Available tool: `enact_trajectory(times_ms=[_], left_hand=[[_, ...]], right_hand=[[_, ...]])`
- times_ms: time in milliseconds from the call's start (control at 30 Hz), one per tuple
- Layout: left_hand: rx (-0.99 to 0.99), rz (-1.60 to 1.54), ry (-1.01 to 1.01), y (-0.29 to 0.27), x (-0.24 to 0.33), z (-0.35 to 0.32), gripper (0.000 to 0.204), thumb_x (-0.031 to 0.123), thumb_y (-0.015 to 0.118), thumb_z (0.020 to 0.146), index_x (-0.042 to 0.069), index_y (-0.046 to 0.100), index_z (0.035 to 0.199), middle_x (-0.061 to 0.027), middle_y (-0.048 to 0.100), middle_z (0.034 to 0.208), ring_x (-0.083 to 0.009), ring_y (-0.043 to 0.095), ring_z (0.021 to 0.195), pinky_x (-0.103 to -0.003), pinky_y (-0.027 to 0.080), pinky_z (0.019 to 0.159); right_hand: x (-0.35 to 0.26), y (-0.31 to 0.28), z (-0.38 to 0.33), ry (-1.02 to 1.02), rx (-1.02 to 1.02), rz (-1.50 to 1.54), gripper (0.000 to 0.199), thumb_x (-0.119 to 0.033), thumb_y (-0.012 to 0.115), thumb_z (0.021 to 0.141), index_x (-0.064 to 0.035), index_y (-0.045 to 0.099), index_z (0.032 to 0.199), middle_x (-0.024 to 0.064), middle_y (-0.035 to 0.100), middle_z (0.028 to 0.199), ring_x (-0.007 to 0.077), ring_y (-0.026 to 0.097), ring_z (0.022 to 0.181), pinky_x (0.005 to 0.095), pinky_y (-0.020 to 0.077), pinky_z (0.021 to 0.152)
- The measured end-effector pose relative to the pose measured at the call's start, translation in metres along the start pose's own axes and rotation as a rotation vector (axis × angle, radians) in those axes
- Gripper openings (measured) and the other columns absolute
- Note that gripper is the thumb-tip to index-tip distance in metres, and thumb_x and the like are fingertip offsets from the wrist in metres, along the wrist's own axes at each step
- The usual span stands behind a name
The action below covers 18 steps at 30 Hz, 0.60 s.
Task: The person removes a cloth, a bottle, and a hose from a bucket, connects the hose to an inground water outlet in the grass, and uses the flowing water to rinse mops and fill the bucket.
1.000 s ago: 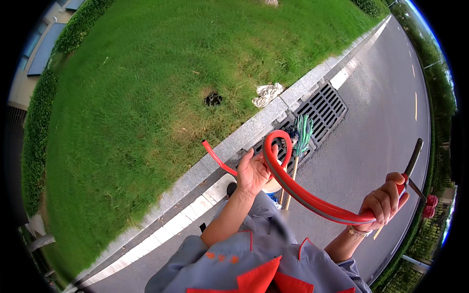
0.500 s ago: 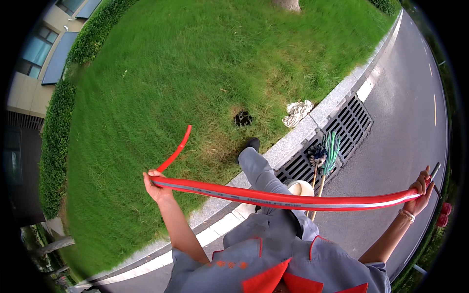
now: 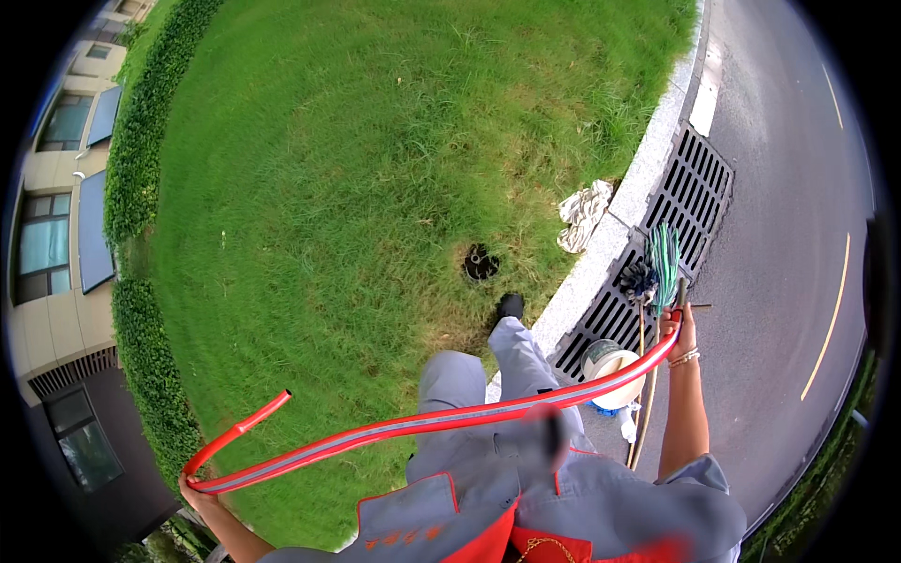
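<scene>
A red hose [image 3: 441, 420] with a grey stripe stretches across in front of my body between both hands. At the lower left, my left hand [image 3: 197, 494] is closed around it; from there a short free end bends back up over the grass. My right hand [image 3: 684, 336] grips the other end, above the road side. Out of that fist stands a greyish metal fitting [image 3: 681, 293] with a thin bar across it; how it joins the hose is hidden by my fingers. Ahead of my black shoe, a round dark hole [image 3: 481, 263] in the lawn has something ring-like inside.
A pale stone kerb [image 3: 601, 246] divides grass from road, with dark slotted drain grates [image 3: 693, 202] alongside. On the right are a white bucket [image 3: 615, 364], a green mop [image 3: 664, 263], a dark blue mop [image 3: 638, 280] and a whitish cloth heap [image 3: 584, 216]. A hedge [image 3: 141, 178] borders the left.
My left hand has moved down and left with the hose. My right hand has come inward and up, nearer the mops. The view has turned and both feet stand differently.
</scene>
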<state>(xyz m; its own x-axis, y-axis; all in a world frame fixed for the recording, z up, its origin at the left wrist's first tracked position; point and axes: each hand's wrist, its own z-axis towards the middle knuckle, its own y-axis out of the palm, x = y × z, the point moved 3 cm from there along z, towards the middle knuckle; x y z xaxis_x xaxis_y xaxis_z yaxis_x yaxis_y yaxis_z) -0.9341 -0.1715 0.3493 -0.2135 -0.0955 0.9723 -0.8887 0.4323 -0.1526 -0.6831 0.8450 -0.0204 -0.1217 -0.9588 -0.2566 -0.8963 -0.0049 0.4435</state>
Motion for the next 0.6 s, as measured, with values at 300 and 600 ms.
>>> enact_trajectory(times_ms=[300,600], left_hand=[[-0.367,0.447,-0.295,0.256,-0.22,-0.094,0.011,0.01,0.054,0.09,0.009,0.049,0.08,0.0009,0.047,0.06,-0.0106,0.047,0.054,-0.027,0.043,0.053],[-0.73,0.754,-0.648,0.51,-0.687,-0.188,0.012,0.01,0.054,0.091,0.009,0.048,0.081,0.0007,0.047,0.061,-0.0108,0.047,0.055,-0.027,0.043,0.054]], right_hand=[[0.257,0.066,0.162,0.392,0.199,-0.222,0.037,-0.044,0.049,0.094,-0.0075,0.05,0.095,0.0054,0.052,0.058,0.0144,0.047,0.041,0.0299,0.0446,0.04],[0.463,0.079,0.359,0.473,0.436,-0.339,0.031,-0.034,0.05,0.094,-0.0045,0.052,0.086,0.0051,0.049,0.062,0.0204,0.052,0.047,0.0387,0.0508,0.045]])
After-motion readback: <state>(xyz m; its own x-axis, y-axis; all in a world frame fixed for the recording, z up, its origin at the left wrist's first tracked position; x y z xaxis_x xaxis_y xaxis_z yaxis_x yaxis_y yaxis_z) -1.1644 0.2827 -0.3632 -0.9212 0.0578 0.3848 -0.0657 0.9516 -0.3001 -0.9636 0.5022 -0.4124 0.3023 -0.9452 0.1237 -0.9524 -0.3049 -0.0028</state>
